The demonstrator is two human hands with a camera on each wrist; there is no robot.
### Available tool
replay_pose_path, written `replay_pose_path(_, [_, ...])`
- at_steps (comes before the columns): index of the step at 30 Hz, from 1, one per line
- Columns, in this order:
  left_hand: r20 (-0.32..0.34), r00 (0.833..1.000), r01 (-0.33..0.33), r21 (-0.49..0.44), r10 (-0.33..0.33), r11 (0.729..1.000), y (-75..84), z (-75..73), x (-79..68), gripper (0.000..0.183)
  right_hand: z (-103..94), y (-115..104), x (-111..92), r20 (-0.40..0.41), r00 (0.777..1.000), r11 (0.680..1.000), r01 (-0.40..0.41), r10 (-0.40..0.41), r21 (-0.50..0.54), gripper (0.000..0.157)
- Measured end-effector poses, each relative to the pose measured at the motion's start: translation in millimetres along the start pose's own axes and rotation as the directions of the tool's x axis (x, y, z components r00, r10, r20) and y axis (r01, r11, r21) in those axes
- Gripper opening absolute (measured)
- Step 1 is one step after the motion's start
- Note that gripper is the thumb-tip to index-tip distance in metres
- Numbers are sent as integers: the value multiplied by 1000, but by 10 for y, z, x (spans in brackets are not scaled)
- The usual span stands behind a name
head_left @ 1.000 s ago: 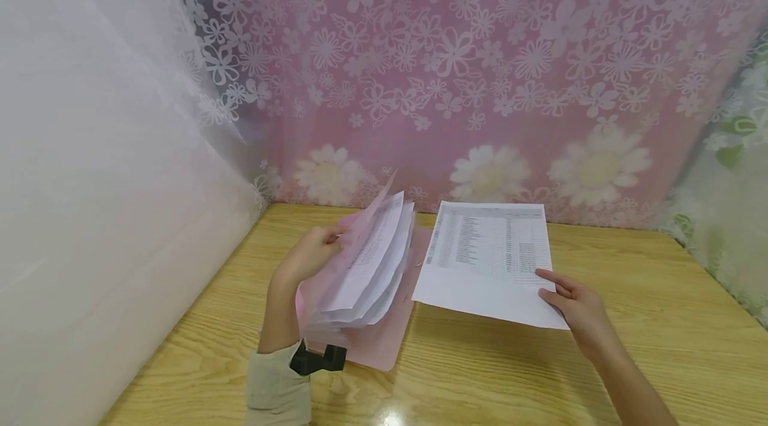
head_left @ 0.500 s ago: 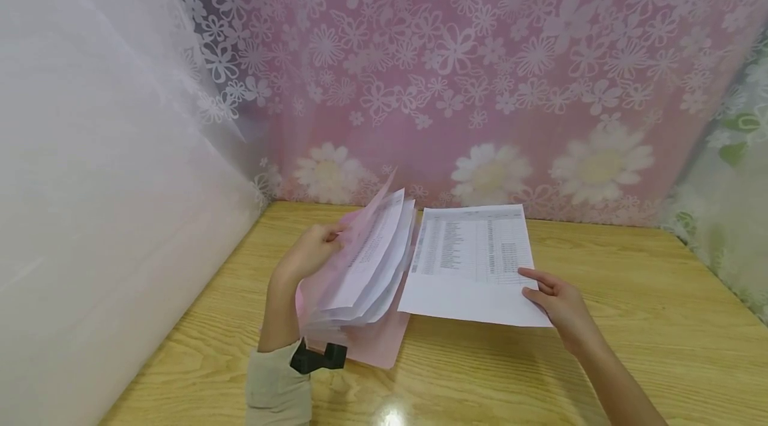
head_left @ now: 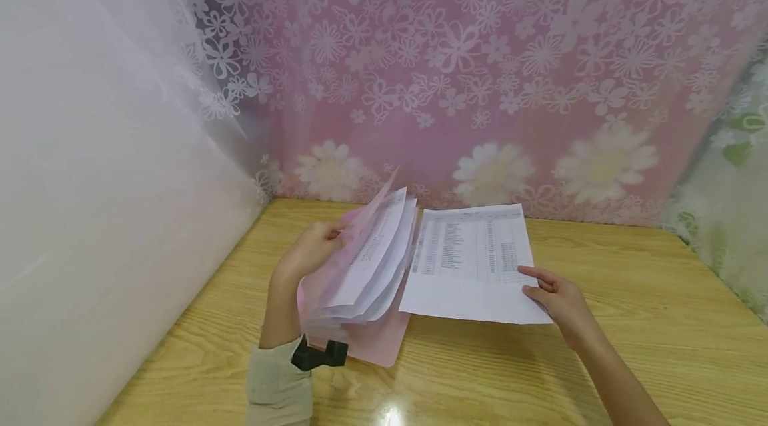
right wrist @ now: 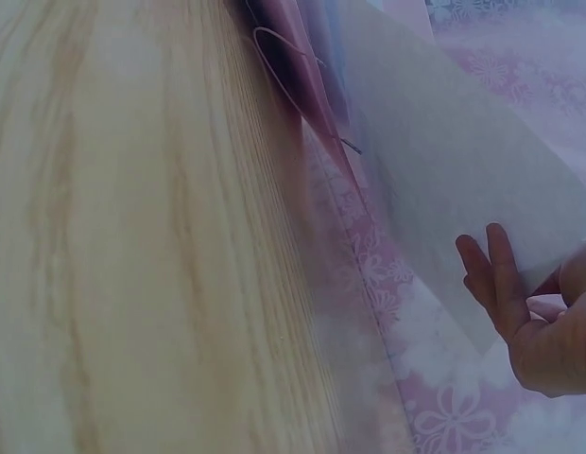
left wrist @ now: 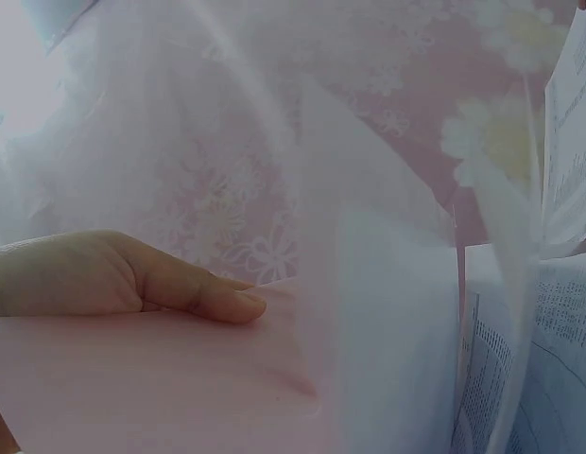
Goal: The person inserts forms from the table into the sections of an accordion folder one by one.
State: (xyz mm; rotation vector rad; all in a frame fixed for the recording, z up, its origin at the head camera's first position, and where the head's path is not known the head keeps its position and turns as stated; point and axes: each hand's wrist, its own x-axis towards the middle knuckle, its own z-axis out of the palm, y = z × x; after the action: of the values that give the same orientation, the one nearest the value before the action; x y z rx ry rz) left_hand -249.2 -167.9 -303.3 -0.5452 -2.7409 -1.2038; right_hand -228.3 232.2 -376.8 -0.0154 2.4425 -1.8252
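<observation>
A pink folder (head_left: 375, 345) stands partly spread on the table, with several printed pages (head_left: 369, 273) fanned inside it. My left hand (head_left: 307, 254) grips its raised front cover, and in the left wrist view the thumb lies over the pink cover (left wrist: 151, 378). To the right, a loose printed sheet (head_left: 474, 296) is held above the table. My right hand (head_left: 561, 306) pinches that sheet at its lower right edge. The sheet's left edge overlaps the folder's back cover from above. In the right wrist view the sheet's plain underside (right wrist: 454, 161) shows, with fingers spread beneath it.
A thin looped cord (right wrist: 279, 57) hangs at the folder's edge in the right wrist view. The wood-grain table (head_left: 648, 319) ends at a pink flowered curtain (head_left: 420, 113). A pale sheet of fabric (head_left: 120, 179) hangs along the left side.
My right hand has carried the printed sheet left, so it now overlaps the folder's edge. In the last half second it has barely moved. The left hand stays on the cover.
</observation>
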Motion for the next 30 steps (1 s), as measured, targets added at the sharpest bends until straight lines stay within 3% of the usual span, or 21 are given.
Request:
replay_pose_path(13, [17,1000,-16,-13,16,1000,-6,7,1,35,-13,-65,8,5,999,992,45,-45,-116,48])
replay_pose_path(21, [29,1000,-11,-14,11,1000,-18,20,11,34,-30,-83,35,52,998,991,46,-40,-122,49])
replay_pose_path(30, [34,999,0,-12,0,1000,-20,18,11,35,-184,-41,41,-14,999,991,30,-33,-130,50])
